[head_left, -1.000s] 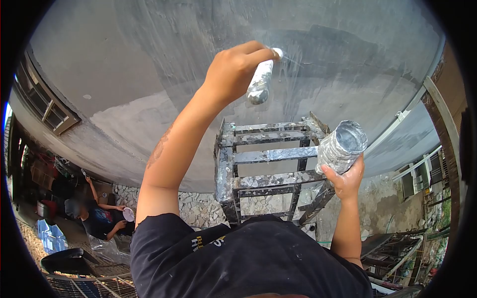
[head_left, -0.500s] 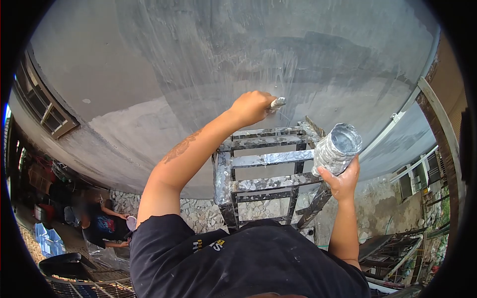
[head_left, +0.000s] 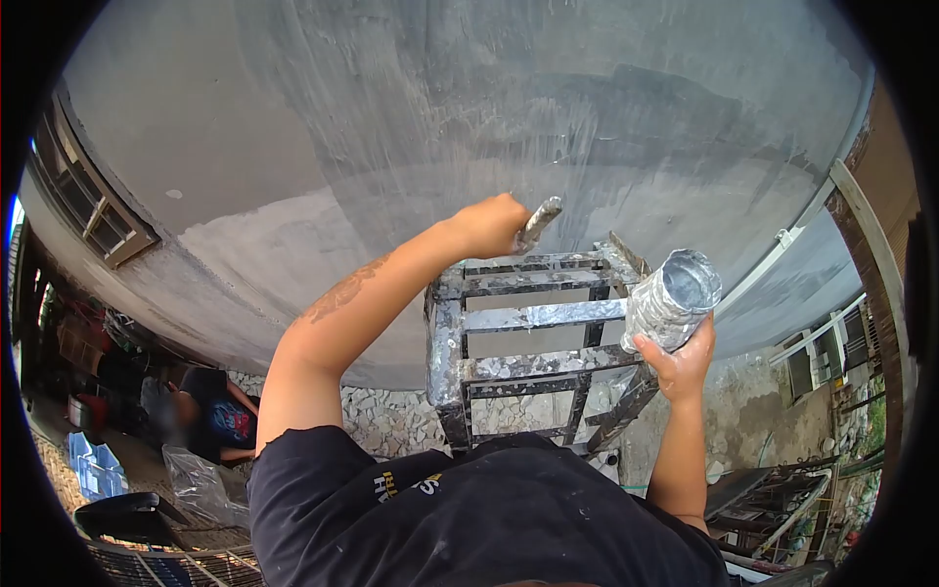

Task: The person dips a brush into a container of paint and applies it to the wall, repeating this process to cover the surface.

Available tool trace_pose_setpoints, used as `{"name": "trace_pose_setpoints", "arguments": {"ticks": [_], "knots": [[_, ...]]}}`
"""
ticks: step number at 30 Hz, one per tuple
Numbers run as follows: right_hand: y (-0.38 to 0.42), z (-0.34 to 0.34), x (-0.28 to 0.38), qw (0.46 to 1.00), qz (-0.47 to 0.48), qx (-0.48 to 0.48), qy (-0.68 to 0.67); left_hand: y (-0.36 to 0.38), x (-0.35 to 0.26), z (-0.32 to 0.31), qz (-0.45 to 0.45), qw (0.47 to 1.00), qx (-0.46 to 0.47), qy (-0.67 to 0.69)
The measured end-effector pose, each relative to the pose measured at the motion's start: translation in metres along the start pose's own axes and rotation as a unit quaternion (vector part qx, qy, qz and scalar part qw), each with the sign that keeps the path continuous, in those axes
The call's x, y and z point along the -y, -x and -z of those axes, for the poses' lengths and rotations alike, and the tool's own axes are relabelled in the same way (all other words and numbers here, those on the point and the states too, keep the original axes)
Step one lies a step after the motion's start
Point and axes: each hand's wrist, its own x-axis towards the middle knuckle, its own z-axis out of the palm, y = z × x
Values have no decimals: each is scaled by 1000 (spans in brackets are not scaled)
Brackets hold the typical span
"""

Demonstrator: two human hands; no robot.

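My left hand [head_left: 491, 225] is closed around a paint-crusted stick-like tool [head_left: 538, 223], perhaps a brush handle; its far end is hidden. It is in front of the grey wall [head_left: 469, 108], which shows darker wet-looking streaks. On the right, my right hand [head_left: 682, 364] grips the lower part of a paint-smeared can [head_left: 673, 301], tilted so that its open mouth shows a grey inside. Between my arms stands a paint-spattered metal ladder or stand [head_left: 543, 316], its top near the wall.
Rubble [head_left: 386, 421] lies at the wall's foot. A co-worker in a dark shirt [head_left: 217, 416] is at lower left, near a blue crate [head_left: 96, 468] and clear plastic sheet [head_left: 203, 484]. A window [head_left: 88, 201] is at left, metal racks [head_left: 782, 509] at lower right.
My left hand has moved slightly down, and more of the tool shows. The can and my right hand have shifted a little right and down. The co-worker has changed posture.
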Motion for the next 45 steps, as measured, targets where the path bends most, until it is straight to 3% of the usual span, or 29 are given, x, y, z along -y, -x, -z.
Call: {"name": "trace_pose_setpoints", "arguments": {"ticks": [5,10,12,13,15,18,22,24,25,28,33,35,38,45], "knots": [[-1,-1,3,1000,-3,5,-7,-18,30,-22,21,999,18,-22],[2,0,0,1000,-3,1,-4,-2,18,-5,31,996,-4,-85],[-1,0,-4,1000,20,3,-7,14,11,10,-23,991,-95,-86],[-1,1,-3,1000,17,6,-6,23,8,19,-21,992,-94,-84],[0,1,0,1000,-4,14,-14,41,1,41,-62,972,-205,-95],[2,1,-4,1000,-12,9,-25,67,-13,76,-66,964,-249,-72],[1,1,-5,1000,-2,16,-12,73,-12,76,-47,980,-192,8],[1,0,-2,1000,4,3,-11,64,-2,55,3,996,-90,28],[2,1,-3,1000,3,4,-10,60,8,41,4,995,-90,29],[1,1,-7,1000,-5,4,-29,43,42,7,40,997,-28,-66],[3,3,-6,1000,-5,23,-21,63,35,41,48,989,-117,-73],[3,2,-9,1000,-10,14,-27,79,20,64,-41,960,-269,-69],[4,2,-11,999,-16,2,-32,98,2,88,-27,945,-321,-51],[3,0,-7,1000,-4,-5,-28,95,16,49,26,980,-186,72]]}}
